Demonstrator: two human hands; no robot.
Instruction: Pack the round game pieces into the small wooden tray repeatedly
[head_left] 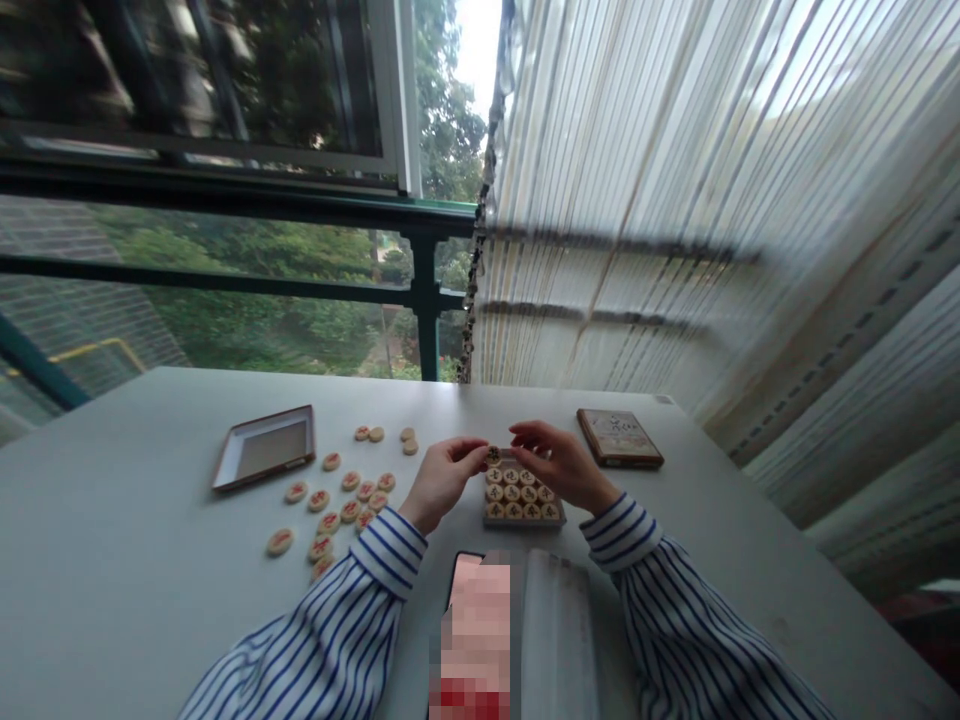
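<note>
A xiangqi piece point(493, 455) with a dark character is pinched between the thumb and fingers of my left hand point(442, 480), at the far left corner of a small open box point(525, 522). Inside the box, round wooden pieces with dark characters lie in rows, faces up. My right hand point(566, 465) hovers over the box's far right part, its fingers apart and nothing visible between them. It hides some of the box's far side. Several loose xiangqi pieces point(328, 522), many with red characters, are scattered left of my left hand.
An open box lid or tray point(266, 450) lies at the left. A flat brown box point(621, 438) rests at the far right. Near me are a phone point(469, 565), partly blurred out, and a pale translucent case point(559, 630). Window and curtain point(600, 200) border the white table point(150, 560).
</note>
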